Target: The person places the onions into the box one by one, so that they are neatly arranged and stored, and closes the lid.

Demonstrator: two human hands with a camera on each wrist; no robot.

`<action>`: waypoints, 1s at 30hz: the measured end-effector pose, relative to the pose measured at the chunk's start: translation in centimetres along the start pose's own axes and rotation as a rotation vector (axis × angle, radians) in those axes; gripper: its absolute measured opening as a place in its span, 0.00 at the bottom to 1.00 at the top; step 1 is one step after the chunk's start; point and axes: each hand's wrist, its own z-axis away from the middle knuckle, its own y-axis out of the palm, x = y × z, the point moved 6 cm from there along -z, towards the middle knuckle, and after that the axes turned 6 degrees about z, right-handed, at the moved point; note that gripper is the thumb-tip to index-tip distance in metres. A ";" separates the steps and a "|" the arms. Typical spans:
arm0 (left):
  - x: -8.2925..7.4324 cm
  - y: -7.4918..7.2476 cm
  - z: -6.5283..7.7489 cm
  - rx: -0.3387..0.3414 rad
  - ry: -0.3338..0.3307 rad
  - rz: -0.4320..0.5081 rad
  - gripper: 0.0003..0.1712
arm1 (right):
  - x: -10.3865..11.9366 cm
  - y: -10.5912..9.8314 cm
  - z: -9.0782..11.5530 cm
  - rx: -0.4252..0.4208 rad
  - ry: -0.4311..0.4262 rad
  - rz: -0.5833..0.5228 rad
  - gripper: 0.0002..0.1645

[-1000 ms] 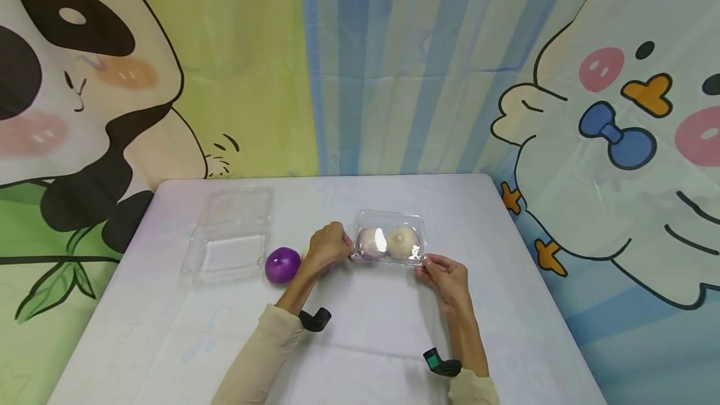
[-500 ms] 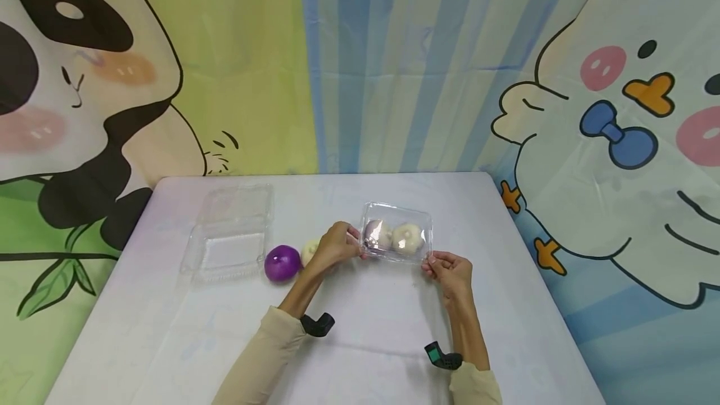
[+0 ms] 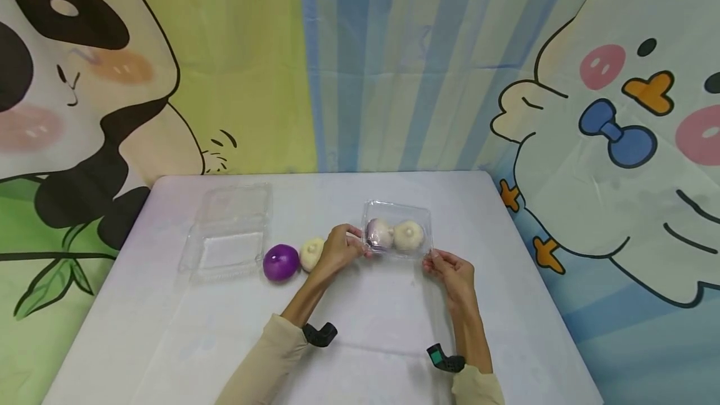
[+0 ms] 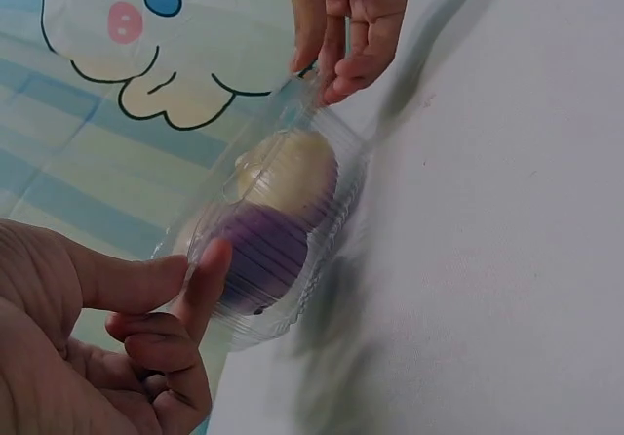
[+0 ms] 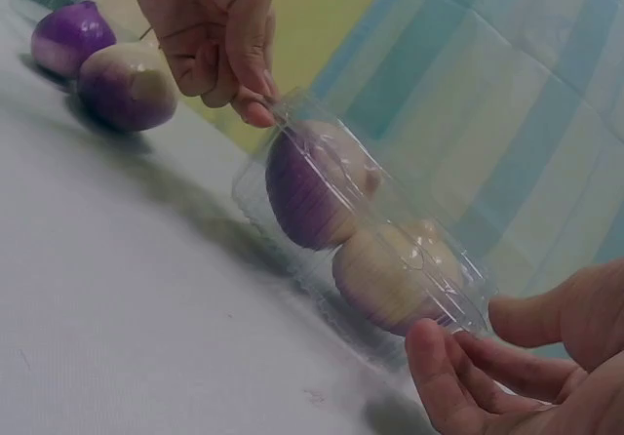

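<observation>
A closed clear plastic clamshell box holds two turnips, a purple-and-white turnip on the left and a paler turnip on the right. My left hand pinches the box's near-left corner between thumb and fingers. At the near-right corner, my right hand grips the edge with thumb and fingertips. Both wrist views show the box tilted, with its shadow on the table below. In the right wrist view, the purple side of one turnip shows through the ribbed plastic.
Left of my left hand, a deep purple turnip and a pale turnip, partly behind the forearm, sit on the white table. An open clear clamshell box lies farther left. A printed cloth hangs behind the table.
Both hands have shifted slightly right with the box, which has moved up in view and tilted a little. The pale turnip beside the purple one has come into view from behind my left hand.
</observation>
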 end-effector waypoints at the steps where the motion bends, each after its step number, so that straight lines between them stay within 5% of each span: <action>1: 0.0 0.0 0.0 -0.002 0.001 0.005 0.20 | -0.1 0.1 0.1 0.013 0.011 -0.001 0.20; 10: 0.5 0.1 0.1 -0.010 -0.014 -0.020 0.19 | -0.5 0.5 0.2 -0.019 0.045 -0.012 0.07; 21: 1.1 0.4 0.2 -0.026 -0.018 -0.030 0.19 | -0.8 0.5 -0.1 -0.076 0.000 0.007 0.07; 30: 0.9 0.3 0.2 0.030 -0.034 -0.064 0.18 | -0.6 0.8 -0.4 -0.094 -0.022 0.073 0.27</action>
